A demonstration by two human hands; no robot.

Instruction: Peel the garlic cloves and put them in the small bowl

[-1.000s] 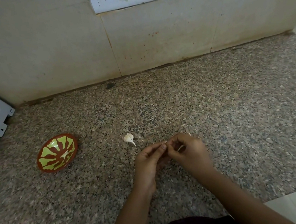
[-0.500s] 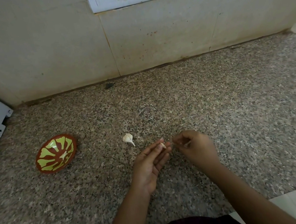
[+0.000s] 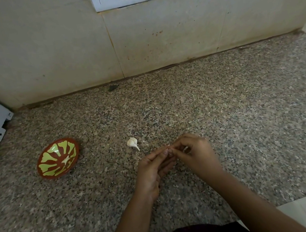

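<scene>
The left hand (image 3: pixel 150 171) and right hand (image 3: pixel 195 153) meet fingertip to fingertip, pinching a clove hidden between them. They sit just near-right of the garlic (image 3: pixel 132 142), with the bowl (image 3: pixel 50 176) well left. The clove seems light and firm with papery, slippery skin, so it is best nipped at its tip.

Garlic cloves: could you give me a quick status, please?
Left hand, right hand pinching garlic clove, mostly hidden. Garlic bulb on countertop. Small bowl unobstructed.

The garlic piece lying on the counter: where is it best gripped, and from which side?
Probably pinch the garlic piece by its rounded body, from above, a finger on each side: it lies flat on the counter, and its thin stem looks too slender to hold.
</scene>
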